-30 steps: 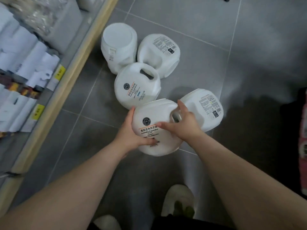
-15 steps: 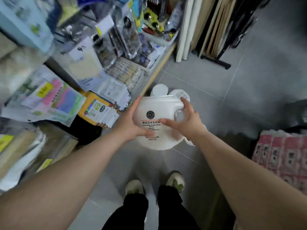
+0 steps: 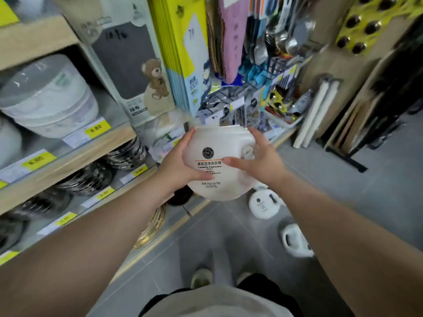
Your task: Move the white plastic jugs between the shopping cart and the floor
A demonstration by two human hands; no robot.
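Gripped aloft before the store shelf (image 3: 68,161), a white laundry-capsule jug (image 3: 210,165) with its label facing up. Left hand (image 3: 177,167) wrapped round one side, right hand (image 3: 263,160) round the handle side, thumbs across the label. Down on the tiled floor (image 3: 366,202), a second jug (image 3: 263,205) and a third jug (image 3: 295,241), blurred, seemingly on their sides.

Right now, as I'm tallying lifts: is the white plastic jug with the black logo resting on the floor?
No, the left hand and right hand hold the white plastic jug up in the air.
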